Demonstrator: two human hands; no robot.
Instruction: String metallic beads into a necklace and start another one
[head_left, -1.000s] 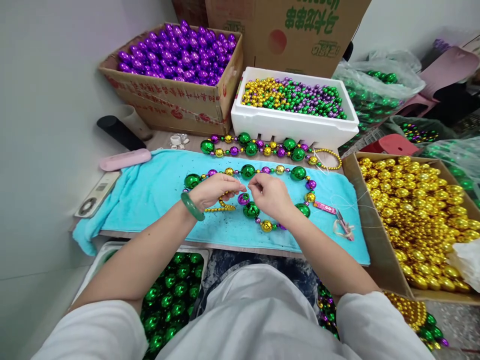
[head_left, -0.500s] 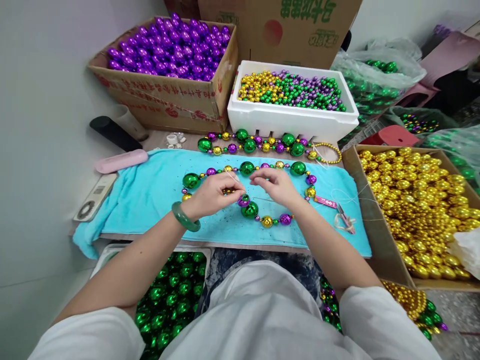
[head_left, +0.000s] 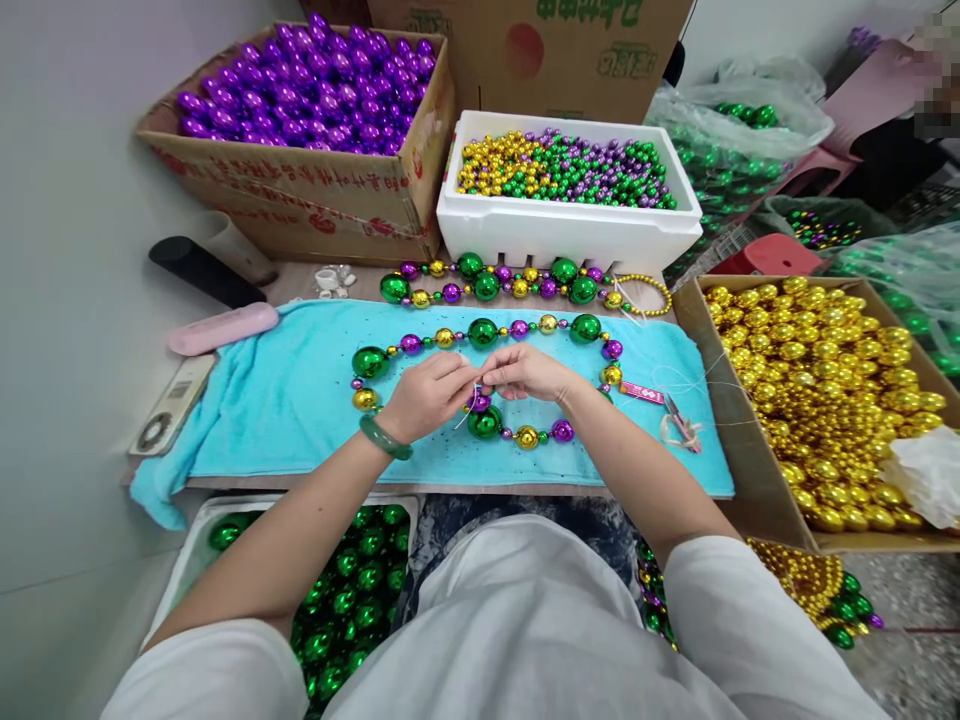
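Note:
A bead necklace (head_left: 482, 333) of green, purple and gold balls lies in a loop on the turquoise towel (head_left: 292, 390). My left hand (head_left: 427, 395), with a green bangle on the wrist, pinches the thin string just above a large green bead (head_left: 484, 422). My right hand (head_left: 529, 372) pinches the same string, fingertips touching those of the left. A second finished necklace (head_left: 517, 283) lies behind the towel.
A carton of purple balls (head_left: 300, 90) stands back left, a white foam box of small mixed beads (head_left: 566, 215) at the back middle, and a carton of gold balls (head_left: 817, 380) on the right. A tray of green balls (head_left: 345, 590) sits below. Small snips (head_left: 679, 425) lie on the towel.
Both hands have come together over the necklace, fingertips now meeting on the string. The view has shifted slightly down and left.

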